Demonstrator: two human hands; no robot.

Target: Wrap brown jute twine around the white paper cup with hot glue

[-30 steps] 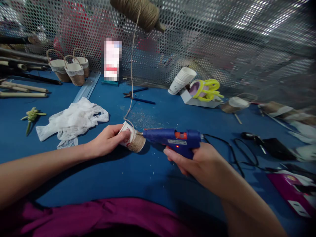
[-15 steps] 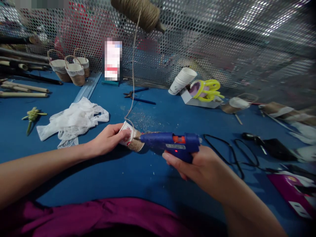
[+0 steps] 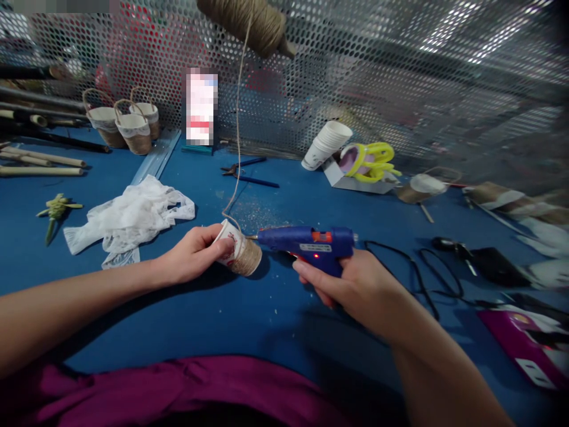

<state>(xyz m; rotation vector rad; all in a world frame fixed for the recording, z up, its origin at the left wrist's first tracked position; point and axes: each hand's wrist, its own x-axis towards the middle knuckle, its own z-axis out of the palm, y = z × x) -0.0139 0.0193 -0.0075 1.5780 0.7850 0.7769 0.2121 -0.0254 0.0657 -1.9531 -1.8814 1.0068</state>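
Note:
My left hand [image 3: 198, 252] is closed round the rim end of a paper cup [image 3: 227, 252], which lies tilted with its base toward the right. Jute twine [image 3: 247, 258] is wound round the cup's lower part. A strand [image 3: 239, 130] runs from the cup up to a large twine spool [image 3: 249, 24] overhead. My right hand [image 3: 344, 281] grips a blue glue gun [image 3: 306, 246] with a red light lit on its side. The gun's nozzle points left, close to the cup's far side; whether it touches cannot be made out.
Blue-handled pliers [image 3: 255, 179] and crumpled white lace [image 3: 137, 213] lie on the blue table [image 3: 200, 332]. Behind stand several small twine baskets [image 3: 134, 133], a phone [image 3: 200, 110] and stacked paper cups [image 3: 326, 145]. Yellow-handled scissors [image 3: 377, 160] and a black cord [image 3: 413, 267] are at right.
The glue gun has shifted slightly up, and its nozzle has moved from across the cup's wound side to the far edge. More of the wound twine now shows.

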